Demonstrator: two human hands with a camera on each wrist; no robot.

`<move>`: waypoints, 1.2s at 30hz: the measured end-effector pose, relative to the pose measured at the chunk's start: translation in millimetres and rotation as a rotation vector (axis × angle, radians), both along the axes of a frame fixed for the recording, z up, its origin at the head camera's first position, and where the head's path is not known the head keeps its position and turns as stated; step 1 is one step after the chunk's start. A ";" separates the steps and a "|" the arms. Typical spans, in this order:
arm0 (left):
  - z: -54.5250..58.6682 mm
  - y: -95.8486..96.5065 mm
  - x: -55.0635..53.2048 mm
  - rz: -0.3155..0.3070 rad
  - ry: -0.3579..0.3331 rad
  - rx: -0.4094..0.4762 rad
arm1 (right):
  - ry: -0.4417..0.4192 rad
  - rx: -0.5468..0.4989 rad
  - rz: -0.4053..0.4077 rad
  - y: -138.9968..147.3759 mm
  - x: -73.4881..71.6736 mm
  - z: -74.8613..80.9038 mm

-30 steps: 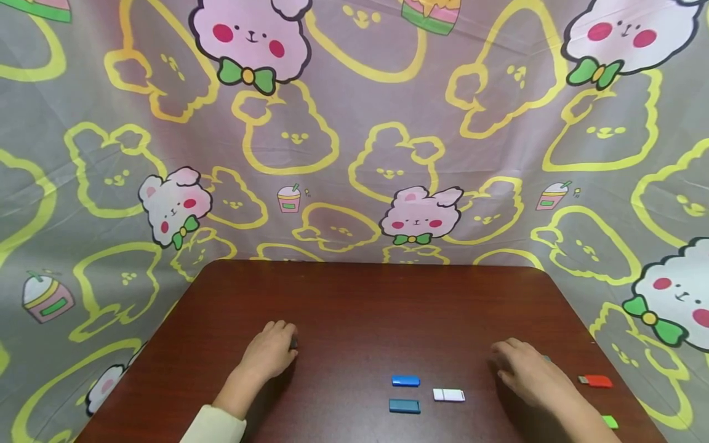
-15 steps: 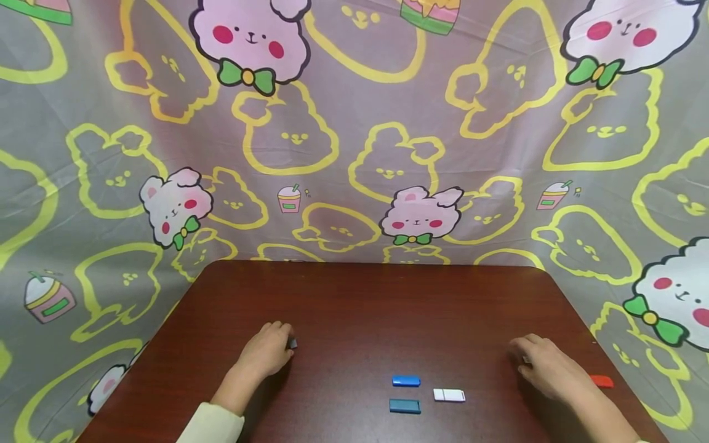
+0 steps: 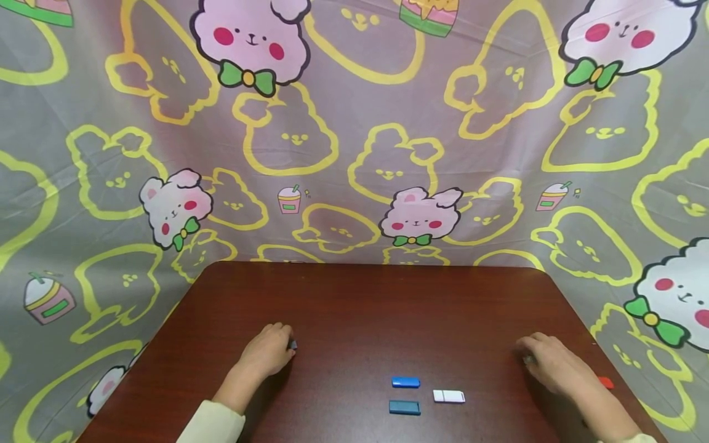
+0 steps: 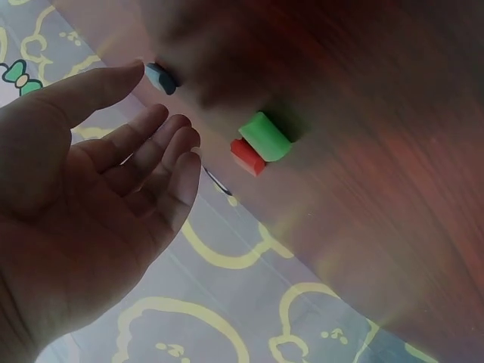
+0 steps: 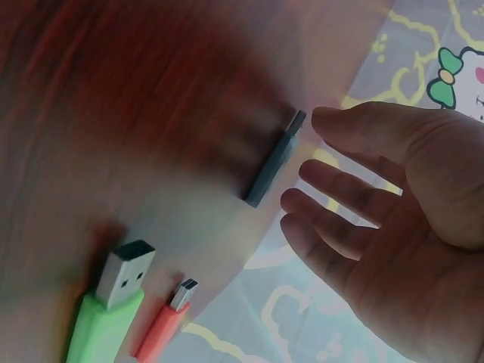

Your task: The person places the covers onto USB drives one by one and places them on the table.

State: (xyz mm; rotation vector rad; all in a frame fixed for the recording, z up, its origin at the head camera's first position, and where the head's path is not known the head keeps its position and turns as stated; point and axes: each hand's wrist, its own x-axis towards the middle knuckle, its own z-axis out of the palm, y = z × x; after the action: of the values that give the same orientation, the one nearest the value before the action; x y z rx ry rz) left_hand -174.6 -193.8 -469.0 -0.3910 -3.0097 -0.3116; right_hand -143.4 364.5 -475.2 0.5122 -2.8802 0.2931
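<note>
My left hand [image 3: 264, 352] hovers low at the table's left side, fingers relaxed, holding nothing. Just beyond its thumb tip lies a small dark cap [image 4: 160, 79]. A green cap [image 4: 266, 137] and a red cap [image 4: 248, 156] sit side by side on the table a little past its fingers. On the other side, my right hand [image 3: 554, 364] has its thumb and fingers spread around a dark USB stick [image 5: 272, 162], with a gap to it in the right wrist view. A green USB stick [image 5: 106, 310] and a red USB stick [image 5: 163, 329] lie nearby, metal plugs bare.
In the middle front of the brown table [image 3: 382, 307] lie a blue stick-shaped piece [image 3: 406, 382], a teal one [image 3: 404, 407] and a white USB stick [image 3: 448, 396] with a seam across it. A patterned cloth [image 3: 343, 154] hangs behind and along both sides.
My right hand has shifted right, over the dark stick, and now hides the green stick and most of the red one. The left hand has drawn slightly left, uncovering more of the dark cap.
</note>
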 end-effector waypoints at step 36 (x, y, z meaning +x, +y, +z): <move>-1.7 4.7 -10.4 -0.050 0.052 -0.053 | -0.108 0.085 -0.003 19.1 -16.6 -3.3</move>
State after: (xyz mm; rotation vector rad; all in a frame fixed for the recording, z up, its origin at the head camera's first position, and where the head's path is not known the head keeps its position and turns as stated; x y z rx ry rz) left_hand -185.0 -189.0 -470.6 -0.4719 -2.9661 -0.2229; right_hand -160.0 383.6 -478.5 0.5219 -3.0082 0.2050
